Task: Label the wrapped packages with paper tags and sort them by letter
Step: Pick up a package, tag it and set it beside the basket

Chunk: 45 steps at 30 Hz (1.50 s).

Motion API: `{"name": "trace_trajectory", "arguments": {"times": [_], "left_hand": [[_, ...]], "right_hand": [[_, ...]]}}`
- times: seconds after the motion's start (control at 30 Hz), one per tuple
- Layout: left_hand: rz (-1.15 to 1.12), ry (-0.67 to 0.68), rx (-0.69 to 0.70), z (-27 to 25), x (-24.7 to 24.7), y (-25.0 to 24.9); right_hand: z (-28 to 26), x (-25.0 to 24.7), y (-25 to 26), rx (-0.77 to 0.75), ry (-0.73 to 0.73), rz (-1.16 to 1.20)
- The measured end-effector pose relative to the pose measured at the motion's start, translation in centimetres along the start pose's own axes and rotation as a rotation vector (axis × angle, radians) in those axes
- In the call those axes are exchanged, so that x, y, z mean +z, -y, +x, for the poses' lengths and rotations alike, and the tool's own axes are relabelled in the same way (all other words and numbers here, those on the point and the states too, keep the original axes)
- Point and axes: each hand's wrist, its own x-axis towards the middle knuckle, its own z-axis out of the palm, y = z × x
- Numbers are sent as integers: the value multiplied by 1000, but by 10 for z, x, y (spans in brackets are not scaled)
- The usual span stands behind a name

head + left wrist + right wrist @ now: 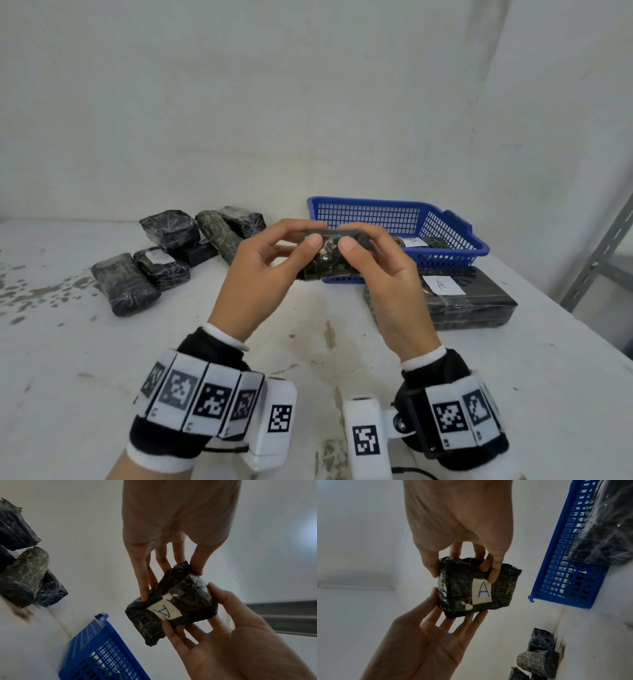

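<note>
At the centre of the head view you hold a small wrapped package [330, 255] up off the white table [308, 342], in front of the blue basket [448, 250] at centre right. Your left hand [260, 274] and right hand [387, 274] each pinch one end of it, thumbs on the near face and fingers behind.

It looks light, since fingertips alone carry it. The dark plastic wrap is glossy and wrinkled, so judge it slippery and a little soft at the corners. Keep your grip on the ends and edges, clear of the paper tag [482, 591], which could peel or smudge under a sliding finger.

The head view hides the tag entirely, because it faces away from you. Both wrist views show it: a pale slip on the far face with a blue letter A, your right index fingertip [493, 577] touching its edge. The left wrist view shows the same tag upside down at lower centre. Only the head view shows the larger A-tagged package [472, 301] in front of the basket at the right and the pile of packages [164, 253] at centre left.
</note>
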Motion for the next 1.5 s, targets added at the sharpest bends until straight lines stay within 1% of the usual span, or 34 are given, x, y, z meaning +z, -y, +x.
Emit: {"name": "trace_trajectory", "arguments": {"times": [0.1, 0.17, 0.23, 0.27, 0.3, 0.37, 0.43, 0.47, 0.53, 0.6, 0.67, 0.77, 0.87, 0.97, 1.1, 1.2, 1.37, 1.5], "left_hand": [[28, 56, 6, -2, 0, -3], [117, 86, -18, -4, 0, -4], [214, 52, -30, -5, 0, -5], [221, 18, -33, -5, 1, -7], [189, -18, -45, -4, 1, -10], [33, -103, -100, -2, 1, -18], [-117, -162, -142, -1, 0, -28], [-164, -173, -140, -1, -1, -33], [-205, -158, -113, -3, -3, -42], [-214, -123, -107, -6, -4, -50], [-222, -96, -132, -9, -4, -55], [-174, -107, -170, -13, -4, -58], [-84, -159, -159, -16, -4, -62], [34, -152, -136, -19, -3, -63], [36, -198, -146, -20, -2, -60], [87, -200, -184, -17, -1, -57], [122, -205, -246, 11, -2, -47], [180, -112, -326, 52, -3, -35]], "right_hand": [[0, 0, 5, -1, -21, -23], [1, -1, 9, 21, -32, -33], [1, -1, 14, 37, -8, -37], [0, -1, 18, 34, 1, -29], [0, -2, 21, 27, -4, -17], [-2, -7, 27, -8, -52, -31], [-1, -17, 28, -28, -119, -154], [0, -23, 28, -13, -127, -215], [-1, -30, 32, 41, -65, -238], [-3, -32, 35, 77, 26, -137], [-5, -31, 41, 66, 72, -79], [-8, -28, 51, 37, 56, -141], [-11, -24, 59, 64, 72, -119], [-12, -19, 62, 29, 82, -156], [-9, -13, 61, 22, 99, -136], [-6, -12, 56, 30, 116, -140], [15, -16, 46, 30, 115, -271], [59, -36, 51, 103, 17, -327]]}}
